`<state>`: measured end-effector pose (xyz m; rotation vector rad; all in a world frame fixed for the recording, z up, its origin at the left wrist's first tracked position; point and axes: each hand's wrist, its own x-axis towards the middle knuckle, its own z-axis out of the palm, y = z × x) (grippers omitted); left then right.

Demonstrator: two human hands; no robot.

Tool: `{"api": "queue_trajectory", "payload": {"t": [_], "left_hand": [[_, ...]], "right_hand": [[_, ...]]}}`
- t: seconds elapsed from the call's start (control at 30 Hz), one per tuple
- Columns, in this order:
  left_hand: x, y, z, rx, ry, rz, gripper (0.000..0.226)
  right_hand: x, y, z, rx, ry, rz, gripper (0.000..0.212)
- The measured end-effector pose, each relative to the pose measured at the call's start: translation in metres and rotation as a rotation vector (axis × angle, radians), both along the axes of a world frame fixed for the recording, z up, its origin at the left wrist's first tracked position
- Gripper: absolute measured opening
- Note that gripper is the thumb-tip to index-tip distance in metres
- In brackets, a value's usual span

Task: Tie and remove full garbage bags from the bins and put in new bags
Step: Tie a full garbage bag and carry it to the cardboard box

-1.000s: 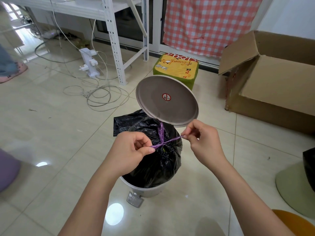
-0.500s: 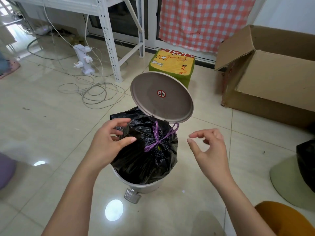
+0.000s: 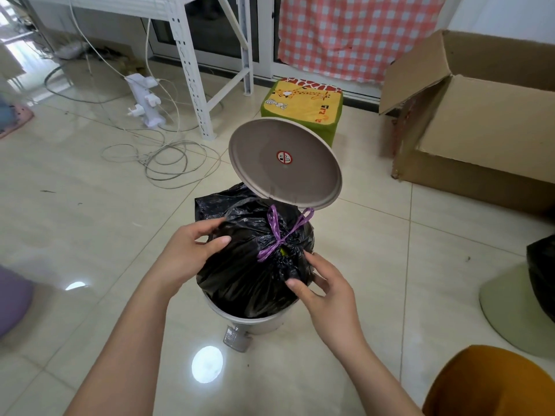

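Glossy beige tile floor (image 3: 90,235), white metal shelving leg (image 3: 192,70) at the back with a power strip (image 3: 147,103) and loose coiled cables (image 3: 162,160) beside it. Red-check cloth (image 3: 360,34) hangs on the far wall, giraffe-print cushion stool (image 3: 303,106) below it, open cardboard box (image 3: 480,124) to the right. Small round pedal bin (image 3: 255,321) at centre, lid (image 3: 285,163) flipped up and tilted back, foot pedal (image 3: 235,339) at the front. Black garbage bag (image 3: 249,265) sits in the bin, bulging above the rim, neck gathered and tied with a purple drawstring (image 3: 277,235), two loose ends sticking up. Left hand (image 3: 186,253) on the bag's left upper side, fingers spread and lightly curved, thumb tip on the plastic, nothing pinched. Right hand (image 3: 324,292) at the bag's right lower side, fingers apart, fingertips touching the gathered plastic just below the knot; can't tell if it has any real grip. Second black bag (image 3: 542,274) on a pale green base at right edge. Orange object (image 3: 492,385) in the bottom-right corner, purple object (image 3: 12,298) at left edge.
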<state>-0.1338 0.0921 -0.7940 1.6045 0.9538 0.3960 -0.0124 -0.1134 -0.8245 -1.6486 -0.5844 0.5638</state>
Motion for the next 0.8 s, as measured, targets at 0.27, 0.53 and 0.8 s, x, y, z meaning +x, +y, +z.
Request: {"api": "queue_trajectory", "payload": {"t": [0.27,0.53,0.8], "left_hand": [[0.012,0.003,-0.007,-0.15,-0.098,0.343,0.017],[0.018,-0.006,0.013,-0.098,-0.236,0.361,0.013],[0.013,-0.014,0.042,-0.079,-0.431,0.472,0.01]], "right_hand": [[0.005,0.016,0.002,0.119,0.217,-0.076,0.047],[0.027,0.026,0.006,0.124,0.193,-0.159,0.025],[0.048,0.039,0.044,0.186,0.059,-0.087,0.02]]}}
